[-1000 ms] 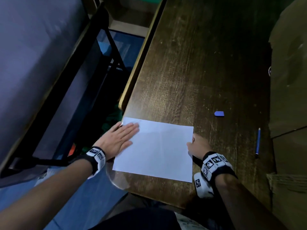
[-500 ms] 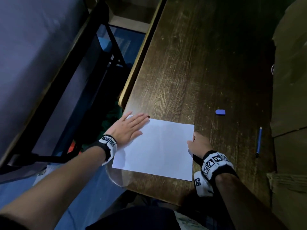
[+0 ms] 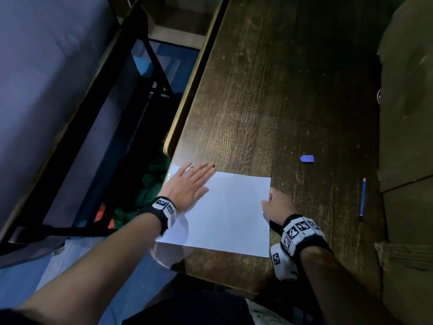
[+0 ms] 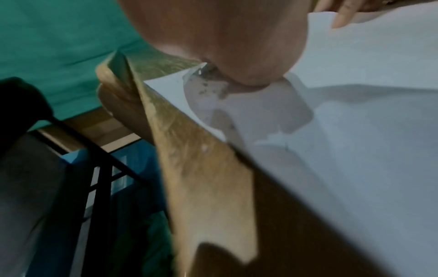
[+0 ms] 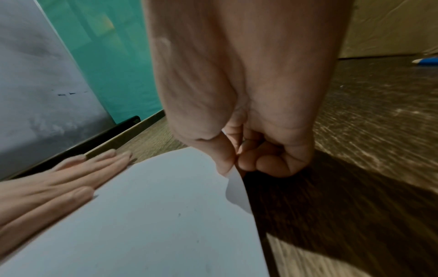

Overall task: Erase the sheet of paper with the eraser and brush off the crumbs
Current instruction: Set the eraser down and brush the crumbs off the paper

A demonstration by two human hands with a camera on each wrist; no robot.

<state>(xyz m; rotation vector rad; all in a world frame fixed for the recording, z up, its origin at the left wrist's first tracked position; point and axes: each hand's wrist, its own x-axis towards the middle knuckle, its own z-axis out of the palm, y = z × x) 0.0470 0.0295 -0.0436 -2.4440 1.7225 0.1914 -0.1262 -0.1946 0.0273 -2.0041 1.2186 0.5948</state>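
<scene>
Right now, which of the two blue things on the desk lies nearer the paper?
The eraser, the short blue block beyond the paper's far right corner. The pencil is the long thin one, farther right.

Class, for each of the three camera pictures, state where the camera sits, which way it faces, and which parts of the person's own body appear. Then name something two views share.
Head: on the head, facing forward and down at the desk; both forearms, left hand, right hand, eraser, pencil.
Left wrist: faces along the left palm across the sheet of paper at the desk's edge.
Right wrist: faces along the right hand pinching the sheet's edge; the flat left hand shows too.
Shared: all three views show the sheet.
</scene>
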